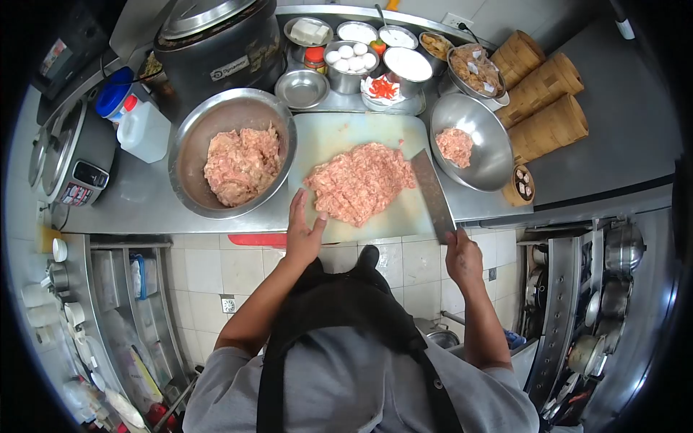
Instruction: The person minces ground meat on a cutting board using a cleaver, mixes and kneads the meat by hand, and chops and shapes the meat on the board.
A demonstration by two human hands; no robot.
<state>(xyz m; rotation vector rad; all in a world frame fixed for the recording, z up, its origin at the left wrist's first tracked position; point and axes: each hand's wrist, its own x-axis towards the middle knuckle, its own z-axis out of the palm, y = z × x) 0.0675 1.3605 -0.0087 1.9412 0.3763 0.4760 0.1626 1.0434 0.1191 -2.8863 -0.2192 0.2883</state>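
Note:
A broad mound of minced meat (362, 182) lies on the pale cutting board (325, 133). My right hand (463, 256) is closed round the handle of a cleaver (433, 195), whose blade lies along the mound's right side. At the mound's lower left edge is my left hand (304, 229), its fingers stretched out and thumb apart, holding nothing. More mince (244, 166) fills part of the large steel bowl (189, 184) to the left. A smaller lump of mince (455, 146) sits in the steel bowl (491, 162) to the right.
Behind the board stand a bowl of eggs (351, 59), a container of white powder (408, 65) and red strips (382, 89) on a white dish. Bamboo steamers (548, 130) lie at the right. A large black cooker (224, 58) and a white jug (142, 130) stand at the left.

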